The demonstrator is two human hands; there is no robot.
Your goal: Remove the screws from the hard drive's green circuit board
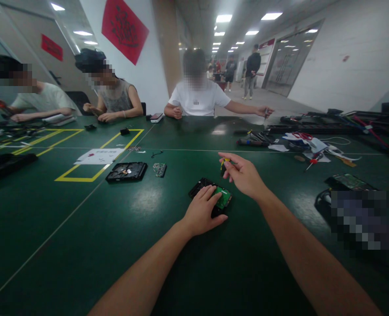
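Work position: I see the hard disk drive (197, 187) lying on the green tabletop (131, 245), near the middle of the head view, with its green circuit board (224, 199) facing up.

Left hand (197, 211): fingers spread, palm down, resting across the drive and the near part of its board. Right hand (243, 174): fingers closed around a yellow-and-black screwdriver (225, 166), raised beyond the board. I cannot make out the tip.

Clearances: to the left of the drive, a stretch of green surface separates it from a loose circuit board (160, 170). A black drive casing (128, 172) lies just beside that board, its near edge facing me. Yellow tape (77, 179) outlines a rectangle farther left, with a white sheet (98, 156) lying across it. On my right, the closest bulk is a pixelated object (365, 219), well apart from the drive; a red-handled screwdriver (314, 161) lies beyond it. The far table edge runs in front of a seated person in a white T-shirt (196, 98).

Markings: the board carries a pale strip, too small to read. Print on the sheet is illegible to me. A red diamond poster (125, 28) on the wall bears dark brush-style characters, not legible from here.
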